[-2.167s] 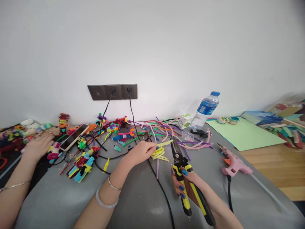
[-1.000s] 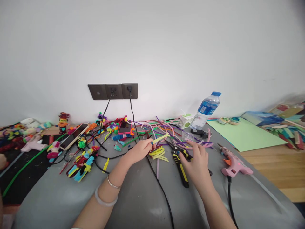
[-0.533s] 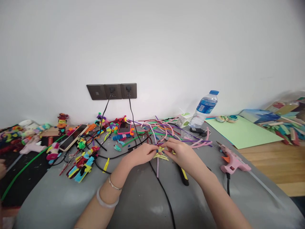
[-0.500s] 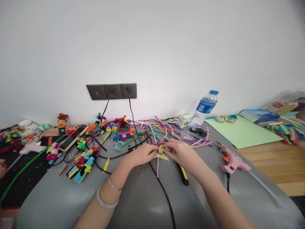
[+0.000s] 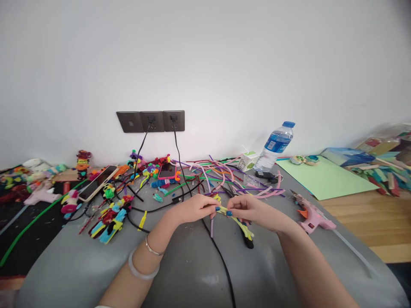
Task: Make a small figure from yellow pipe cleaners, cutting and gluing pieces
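My left hand (image 5: pixel 192 208) and my right hand (image 5: pixel 252 209) meet above the grey table top (image 5: pixel 180 273). Both pinch a bundle of short yellow pipe cleaner pieces (image 5: pixel 239 222) between fingertips. The bundle's loose ends hang down to the right, under my right hand. Black-and-yellow cutting pliers (image 5: pixel 246 239) lie on the table just below my right hand, partly hidden by it. A tangle of pink, purple and green pipe cleaners (image 5: pixel 221 175) spreads out behind my hands.
A pink glue gun (image 5: pixel 311 211) lies to the right with its cord. A water bottle (image 5: pixel 275 147), a small carton (image 5: pixel 249 161) and green paper (image 5: pixel 327 179) stand further back. Two phones (image 5: pixel 96 183) (image 5: pixel 167 171), black cables (image 5: pixel 218 256) and colourful craft figures (image 5: pixel 109 218) crowd the left.
My right hand set the pliers down on the table and came over to the yellow pieces. Both hands have since lifted the bundle and drawn it out between them. Another person's hand at left is gone.
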`<state>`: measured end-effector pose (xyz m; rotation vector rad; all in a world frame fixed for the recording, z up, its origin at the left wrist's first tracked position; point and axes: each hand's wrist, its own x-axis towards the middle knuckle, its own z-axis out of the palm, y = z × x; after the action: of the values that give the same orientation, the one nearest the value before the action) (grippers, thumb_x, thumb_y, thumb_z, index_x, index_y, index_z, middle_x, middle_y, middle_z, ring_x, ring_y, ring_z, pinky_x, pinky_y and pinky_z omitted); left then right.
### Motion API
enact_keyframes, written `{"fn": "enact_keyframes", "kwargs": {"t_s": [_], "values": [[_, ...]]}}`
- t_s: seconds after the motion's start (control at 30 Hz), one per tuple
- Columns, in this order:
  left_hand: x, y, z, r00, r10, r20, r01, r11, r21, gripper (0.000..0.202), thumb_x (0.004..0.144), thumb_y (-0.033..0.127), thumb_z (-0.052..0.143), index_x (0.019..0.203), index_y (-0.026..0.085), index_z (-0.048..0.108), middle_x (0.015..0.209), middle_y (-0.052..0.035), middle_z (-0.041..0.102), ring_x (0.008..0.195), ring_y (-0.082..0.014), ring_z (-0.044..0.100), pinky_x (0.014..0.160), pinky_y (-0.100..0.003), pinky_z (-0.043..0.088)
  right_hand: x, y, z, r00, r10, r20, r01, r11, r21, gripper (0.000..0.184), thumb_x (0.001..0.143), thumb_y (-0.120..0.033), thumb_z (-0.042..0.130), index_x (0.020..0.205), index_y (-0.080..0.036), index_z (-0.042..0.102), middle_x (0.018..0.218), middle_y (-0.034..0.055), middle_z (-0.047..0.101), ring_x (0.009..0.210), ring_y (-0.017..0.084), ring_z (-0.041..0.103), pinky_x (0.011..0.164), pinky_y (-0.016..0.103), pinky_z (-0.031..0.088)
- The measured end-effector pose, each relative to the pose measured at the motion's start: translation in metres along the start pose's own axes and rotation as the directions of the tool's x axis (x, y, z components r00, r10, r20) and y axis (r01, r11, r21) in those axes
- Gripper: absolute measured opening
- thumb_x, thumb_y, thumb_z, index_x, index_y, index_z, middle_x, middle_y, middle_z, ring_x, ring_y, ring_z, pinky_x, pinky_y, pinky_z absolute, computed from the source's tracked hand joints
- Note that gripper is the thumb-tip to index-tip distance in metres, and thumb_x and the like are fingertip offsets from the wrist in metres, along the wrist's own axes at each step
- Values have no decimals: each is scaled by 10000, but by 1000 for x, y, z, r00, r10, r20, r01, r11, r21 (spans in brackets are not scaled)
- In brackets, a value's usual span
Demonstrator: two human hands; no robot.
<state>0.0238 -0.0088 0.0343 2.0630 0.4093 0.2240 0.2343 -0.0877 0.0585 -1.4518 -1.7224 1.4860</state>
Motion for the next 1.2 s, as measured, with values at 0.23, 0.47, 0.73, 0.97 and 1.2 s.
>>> {"fn": "enact_keyframes", "kwargs": {"t_s": [0.23,0.47,0.73,0.97,1.2], "values": [[-6,1,-6,985,31,172,53,886,-461,428,969,450,433,936,101,679,639,27,388,594,-91,359,587,-231,316,-3,31,-4,999,-42,11,30,855,518,384,669,-499,800,739,-159,634,539,-65,478,404,38,287,383,179,202],[-3,1,8,930,204,307,128,603,-787,402,868,491,614,840,94,663,628,10,439,562,-88,395,601,-263,362,4,27,21,941,-328,-89,275,582,765,348,621,-435,859,596,-164,643,737,17,595,669,127,546,614,235,438],[7,-11,25,947,157,282,141,583,-800,523,817,601,619,760,87,692,685,-54,583,557,-93,514,531,-234,368,19,12,47,933,-169,-316,358,390,848,297,617,-420,867,680,-226,651,766,-15,652,685,153,627,683,289,533],[9,-7,31,953,132,271,162,534,-830,556,784,641,629,724,89,651,658,-47,582,542,-96,516,520,-238,374,20,6,52,929,-92,-359,367,369,854,281,632,-425,860,756,-228,702,699,-25,667,601,128,626,602,246,552],[8,-6,31,958,168,232,112,525,-844,553,821,622,596,634,102,582,626,-38,553,517,-96,508,479,-239,339,18,5,55,909,-148,-390,415,425,805,296,641,-449,849,784,-218,731,774,7,695,672,145,651,608,255,571]]}}
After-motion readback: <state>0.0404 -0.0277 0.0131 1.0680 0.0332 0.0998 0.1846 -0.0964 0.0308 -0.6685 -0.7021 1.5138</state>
